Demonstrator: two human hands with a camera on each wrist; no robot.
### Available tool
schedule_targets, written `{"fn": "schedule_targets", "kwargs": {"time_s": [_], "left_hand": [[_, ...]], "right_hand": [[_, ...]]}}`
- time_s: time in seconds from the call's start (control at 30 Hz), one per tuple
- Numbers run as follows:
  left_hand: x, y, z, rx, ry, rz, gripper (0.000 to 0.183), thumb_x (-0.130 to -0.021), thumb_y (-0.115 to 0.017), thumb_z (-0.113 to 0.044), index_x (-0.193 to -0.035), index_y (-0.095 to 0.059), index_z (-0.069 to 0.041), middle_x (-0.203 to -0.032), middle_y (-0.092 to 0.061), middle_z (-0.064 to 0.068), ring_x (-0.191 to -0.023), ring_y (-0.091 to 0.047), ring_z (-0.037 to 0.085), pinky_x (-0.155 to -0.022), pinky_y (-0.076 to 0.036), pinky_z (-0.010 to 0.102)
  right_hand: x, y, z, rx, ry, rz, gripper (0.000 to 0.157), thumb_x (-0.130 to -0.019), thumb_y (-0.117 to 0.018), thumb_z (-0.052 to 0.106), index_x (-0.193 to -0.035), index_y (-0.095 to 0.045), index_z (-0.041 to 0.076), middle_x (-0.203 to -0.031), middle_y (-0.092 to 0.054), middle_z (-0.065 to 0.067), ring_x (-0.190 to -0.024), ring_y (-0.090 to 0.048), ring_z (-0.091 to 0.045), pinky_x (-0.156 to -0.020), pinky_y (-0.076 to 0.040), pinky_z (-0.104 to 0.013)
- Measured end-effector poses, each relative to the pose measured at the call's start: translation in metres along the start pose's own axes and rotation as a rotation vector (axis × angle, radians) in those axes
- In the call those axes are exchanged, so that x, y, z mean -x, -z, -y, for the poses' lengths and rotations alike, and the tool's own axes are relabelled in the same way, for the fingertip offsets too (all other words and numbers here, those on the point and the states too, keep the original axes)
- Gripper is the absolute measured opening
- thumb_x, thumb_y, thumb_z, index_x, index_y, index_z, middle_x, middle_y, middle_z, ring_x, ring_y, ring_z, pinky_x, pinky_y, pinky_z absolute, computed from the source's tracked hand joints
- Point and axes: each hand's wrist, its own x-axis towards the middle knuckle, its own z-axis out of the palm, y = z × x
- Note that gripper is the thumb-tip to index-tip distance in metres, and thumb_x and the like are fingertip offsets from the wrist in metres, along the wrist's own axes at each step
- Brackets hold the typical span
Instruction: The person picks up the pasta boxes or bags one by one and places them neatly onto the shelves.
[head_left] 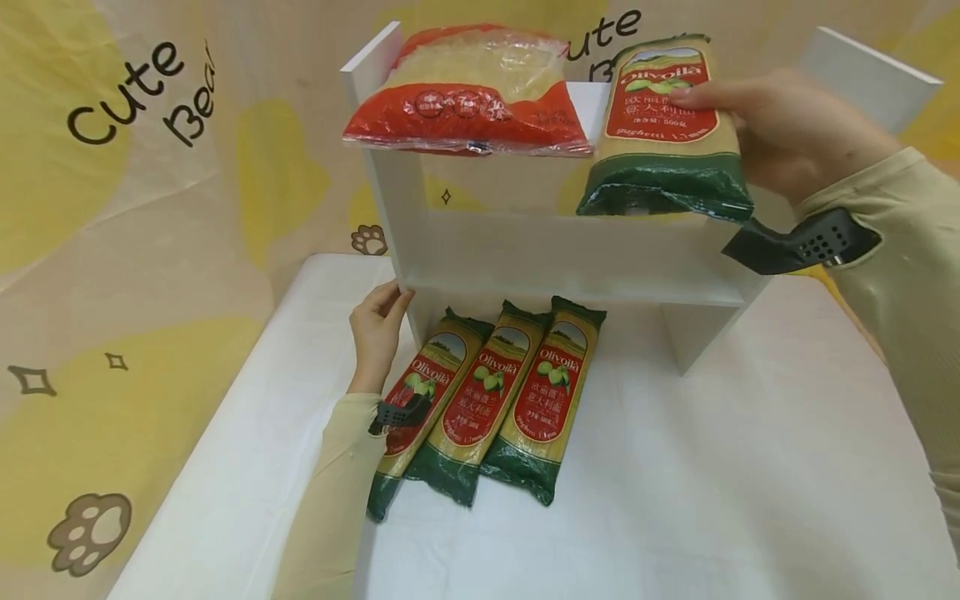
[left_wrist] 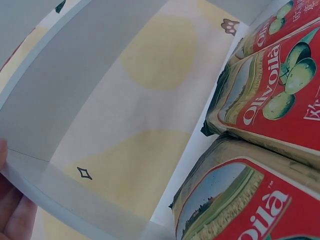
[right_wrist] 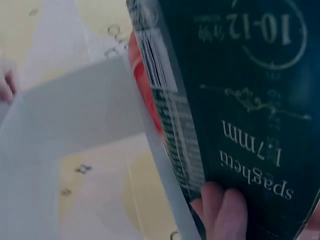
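Note:
My right hand (head_left: 806,133) grips a pack of spaghetti (head_left: 667,108) by its right side, thumb over the red front label. This pack is at the height of the white shelf's upper board, right of a red-edged clear bag of pasta (head_left: 480,108). Fingers (right_wrist: 227,212) press its dark green back in the right wrist view. Low on the left, my left hand (head_left: 375,333) pinches the edge of the white shelf (head_left: 585,258) between thumb and fingers. Beside that hand, three more spaghetti packs (head_left: 487,392) lie side by side, partly covered by the left wrist.
A white-covered table (head_left: 675,500) bears the shelf and the three lying packs. The shelf's right side panel (head_left: 862,79) rises behind the right hand. A patterned cloth (head_left: 187,192) with paw prints and lettering hangs behind everything.

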Motion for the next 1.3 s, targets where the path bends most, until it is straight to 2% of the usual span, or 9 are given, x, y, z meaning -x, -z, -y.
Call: {"fn": "schedule_targets", "kwargs": {"time_s": [0.13,0.23,0.33,0.43,0.57,0.73,0.97,1.07,1.3], "left_hand": [[0.0,0.0,0.001,-0.003,-0.006,-0.005,0.025,-0.091,-0.062,-0.002,-0.114,-0.065,0.009,-0.112,-0.065,0.024,-0.1,-0.064,0.036,-0.085,-0.053,0.026],[0.0,0.0,0.0,-0.011,-0.01,-0.012,0.025,-0.092,-0.062,-0.002,-0.114,-0.065,0.009,-0.111,-0.065,0.024,-0.099,-0.064,0.035,-0.084,-0.053,0.025],[0.001,0.0,0.001,-0.009,-0.013,-0.013,0.025,-0.091,-0.063,-0.003,-0.113,-0.066,0.008,-0.111,-0.065,0.023,-0.098,-0.065,0.031,-0.084,-0.053,0.024],[-0.003,-0.002,0.017,-0.004,-0.016,-0.02,0.025,-0.091,-0.064,-0.006,-0.113,-0.067,0.006,-0.111,-0.066,0.02,-0.096,-0.066,0.021,-0.083,-0.052,0.021],[-0.007,-0.003,0.037,0.009,-0.02,-0.034,0.025,-0.091,-0.066,-0.009,-0.113,-0.069,0.002,-0.111,-0.068,0.016,-0.094,-0.066,0.018,-0.082,-0.052,0.02],[-0.006,-0.002,0.035,0.02,-0.017,-0.037,0.025,-0.091,-0.065,-0.008,-0.113,-0.068,0.004,-0.111,-0.067,0.018,-0.099,-0.065,0.03,-0.084,-0.053,0.023],[-0.005,-0.002,0.035,0.032,-0.021,-0.025,0.026,-0.091,-0.065,-0.008,-0.113,-0.068,0.004,-0.111,-0.066,0.019,-0.1,-0.065,0.03,-0.086,-0.052,0.024],[-0.005,-0.003,0.036,0.036,-0.024,-0.026,0.026,-0.091,-0.065,-0.008,-0.114,-0.067,0.004,-0.111,-0.066,0.019,-0.101,-0.065,0.031,-0.086,-0.052,0.025],[-0.006,-0.003,0.034,0.013,-0.011,-0.031,0.026,-0.091,-0.065,-0.007,-0.114,-0.068,0.004,-0.111,-0.067,0.018,-0.1,-0.065,0.029,-0.085,-0.052,0.023]], "right_hand": [[-0.004,-0.002,0.006,0.104,0.03,-0.014,0.068,-0.091,-0.065,0.027,-0.146,-0.026,0.024,-0.12,-0.056,0.001,-0.085,-0.068,-0.022,-0.066,-0.058,-0.034],[-0.004,-0.006,0.007,0.157,0.07,-0.032,0.065,-0.088,-0.069,0.027,-0.143,-0.036,0.018,-0.126,-0.051,0.0,-0.085,-0.068,-0.022,-0.065,-0.058,-0.034],[-0.001,-0.011,0.007,0.203,0.123,-0.057,0.053,-0.084,-0.074,0.027,-0.131,-0.054,0.014,-0.123,-0.056,-0.002,-0.082,-0.068,-0.023,-0.063,-0.058,-0.034],[0.002,-0.017,0.006,0.306,0.156,-0.109,0.047,-0.081,-0.077,0.034,-0.12,-0.061,0.014,-0.111,-0.064,0.0,-0.075,-0.069,-0.021,-0.059,-0.058,-0.03],[0.006,-0.024,0.005,0.468,0.174,-0.18,0.048,-0.081,-0.074,0.045,-0.115,-0.061,0.015,-0.09,-0.07,0.002,-0.065,-0.069,-0.018,-0.054,-0.055,-0.026],[0.003,-0.024,0.007,0.595,0.192,-0.176,0.044,-0.083,-0.071,0.046,-0.109,-0.061,0.011,-0.081,-0.069,0.001,-0.062,-0.068,-0.018,-0.053,-0.055,-0.025],[0.001,-0.011,0.01,0.826,0.229,-0.142,0.044,-0.089,-0.062,0.048,-0.108,-0.061,0.009,-0.077,-0.068,0.003,-0.062,-0.064,-0.016,-0.052,-0.053,-0.023],[0.003,-0.007,0.008,0.797,0.251,-0.143,0.042,-0.088,-0.065,0.046,-0.109,-0.062,0.01,-0.08,-0.068,0.004,-0.063,-0.063,-0.016,-0.053,-0.052,-0.021],[0.011,-0.002,-0.004,0.676,0.309,-0.162,0.056,-0.087,-0.068,0.04,-0.129,-0.055,0.004,-0.097,-0.063,0.002,-0.068,-0.064,-0.015,-0.057,-0.054,-0.018]]}}
